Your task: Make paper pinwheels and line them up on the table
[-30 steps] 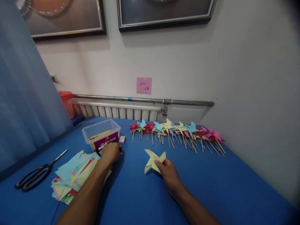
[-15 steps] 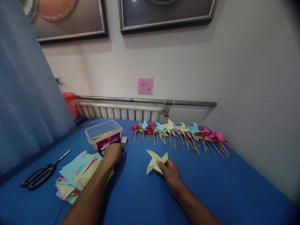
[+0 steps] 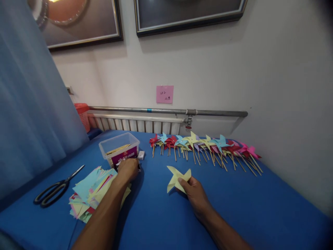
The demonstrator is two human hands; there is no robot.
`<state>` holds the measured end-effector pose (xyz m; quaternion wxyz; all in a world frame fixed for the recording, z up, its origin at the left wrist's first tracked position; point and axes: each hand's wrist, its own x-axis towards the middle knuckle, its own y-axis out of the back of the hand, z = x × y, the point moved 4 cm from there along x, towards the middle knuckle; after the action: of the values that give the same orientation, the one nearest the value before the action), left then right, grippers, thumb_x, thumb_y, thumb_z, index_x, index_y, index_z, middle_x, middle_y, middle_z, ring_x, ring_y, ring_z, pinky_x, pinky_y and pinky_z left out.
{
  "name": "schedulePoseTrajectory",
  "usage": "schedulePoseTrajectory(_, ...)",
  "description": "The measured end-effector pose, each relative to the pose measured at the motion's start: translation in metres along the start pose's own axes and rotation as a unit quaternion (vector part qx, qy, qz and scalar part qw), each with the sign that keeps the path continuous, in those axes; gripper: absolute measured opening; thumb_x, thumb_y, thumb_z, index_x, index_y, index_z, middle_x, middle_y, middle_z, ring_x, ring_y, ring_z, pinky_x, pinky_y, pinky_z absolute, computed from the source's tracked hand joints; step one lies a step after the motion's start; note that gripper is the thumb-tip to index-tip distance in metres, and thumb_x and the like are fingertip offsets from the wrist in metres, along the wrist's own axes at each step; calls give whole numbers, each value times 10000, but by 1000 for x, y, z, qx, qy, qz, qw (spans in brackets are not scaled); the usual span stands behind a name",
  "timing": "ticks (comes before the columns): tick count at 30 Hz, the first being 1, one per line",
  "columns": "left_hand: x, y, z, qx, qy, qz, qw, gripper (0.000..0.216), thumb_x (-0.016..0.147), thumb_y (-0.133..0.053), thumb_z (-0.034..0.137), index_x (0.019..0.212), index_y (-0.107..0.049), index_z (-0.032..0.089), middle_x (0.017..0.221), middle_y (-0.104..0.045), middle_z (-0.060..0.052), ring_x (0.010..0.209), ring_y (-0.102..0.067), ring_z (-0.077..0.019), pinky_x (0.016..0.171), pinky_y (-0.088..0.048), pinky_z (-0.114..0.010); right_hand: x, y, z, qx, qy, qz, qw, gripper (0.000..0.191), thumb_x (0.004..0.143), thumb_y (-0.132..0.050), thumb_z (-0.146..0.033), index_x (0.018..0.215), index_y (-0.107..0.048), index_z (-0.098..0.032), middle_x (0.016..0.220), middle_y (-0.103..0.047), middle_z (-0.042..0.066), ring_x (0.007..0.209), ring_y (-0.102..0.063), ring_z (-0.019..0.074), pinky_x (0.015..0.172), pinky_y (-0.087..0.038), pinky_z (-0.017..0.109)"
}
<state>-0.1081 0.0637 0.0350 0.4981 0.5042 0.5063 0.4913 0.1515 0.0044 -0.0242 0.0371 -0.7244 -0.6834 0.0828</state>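
Two hands on a blue table (image 3: 156, 222). Scissors (image 3: 53, 190) and paper stack (image 3: 93, 192) lie toward 9 o'clock of the left hand (image 3: 128, 169), whose fingers curl at the foot of the plastic box (image 3: 119, 149); whether they grip anything cannot be told. The yellow pinwheel (image 3: 178, 177) rests on the table, pinched by the right hand (image 3: 196, 194) at its 11 o'clock. A light pinch near the hub should hold the folds shut without creasing.

This looks like a room of a home used for craft work. Two framed pictures (image 3: 189, 14) hang on the white wall (image 3: 260, 69) above a radiator (image 3: 135, 124), and a blue curtain (image 3: 31, 114) is at the left. The blue counter (image 3: 260, 208) carries a row of paper pinwheels (image 3: 205, 144), cut coloured paper (image 3: 91, 192), scissors (image 3: 56, 187) and a box of sticks (image 3: 119, 147).
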Motion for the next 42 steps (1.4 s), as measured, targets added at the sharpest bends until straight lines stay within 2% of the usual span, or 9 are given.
schedulePoseTrajectory(5, 3, -3, -1, -3, 2, 6, 1000, 301, 822, -514, 169, 992, -763, 183, 1042, -751, -163, 1025, -693, -328, 883, -524, -409, 0, 0, 1, 7, -3, -2, 1000, 368, 714, -751, -414, 976, -733, -156, 781, -767, 39, 716, -697, 239, 675, -532, 314)
schedulePoseTrajectory(13, 5, -5, 4, 20, -9, 17, 1000, 345, 842, -451, 114, 1033, -738, 107, 1062, -735, -209, 1027, -689, -320, 891, -515, -397, -3, -2, -4, 11, -13, 14, 1000, 385, 679, -771, -412, 964, -735, -155, 763, -766, 31, 756, -704, 245, 673, -537, 300)
schedulePoseTrajectory(21, 2, -2, 0, -13, -16, -12, 1000, 278, 831, -521, 185, 986, -750, 210, 1077, -751, -132, 1053, -688, -287, 864, -519, -348, 0, 0, 1, 1, -11, 12, 1000, 372, 680, -759, -424, 942, -730, -162, 791, -767, 43, 797, -710, 264, 689, -539, 314)
schedulePoseTrajectory(29, 5, -5, 1, -18, 23, -6, 1000, 299, 835, -514, 190, 1017, -751, 170, 1066, -742, -183, 1025, -696, -325, 849, -531, -383, -1, -1, 0, 3, -11, 9, 1000, 370, 685, -761, -432, 934, -725, -160, 812, -771, 53, 822, -716, 274, 702, -546, 323)
schedulePoseTrajectory(35, 5, -7, 0, -33, 17, 0, 999, 296, 849, -513, 235, 1043, -734, 196, 1075, -743, -153, 1036, -690, -314, 847, -525, -379, -1, -2, -1, 3, -11, 10, 1000, 370, 692, -755, -412, 958, -724, -156, 810, -774, 54, 839, -720, 283, 688, -547, 321)
schedulePoseTrajectory(39, 6, -8, 1, -46, 1, -8, 999, 257, 832, -535, 231, 983, -743, 216, 1041, -754, -118, 1030, -693, -285, 841, -518, -342, 0, -1, 1, -1, -8, 9, 1000, 395, 685, -764, -426, 963, -722, -148, 821, -774, 53, 826, -717, 275, 702, -546, 323)
schedulePoseTrajectory(42, 7, -9, 2, -44, 5, -3, 999, 279, 845, -500, 209, 985, -742, 193, 1053, -748, -137, 1024, -693, -292, 831, -519, -351, 1, 0, 2, -1, -4, 9, 1000, 410, 692, -764, -433, 980, -721, -145, 830, -774, 54, 829, -716, 271, 713, -545, 323)
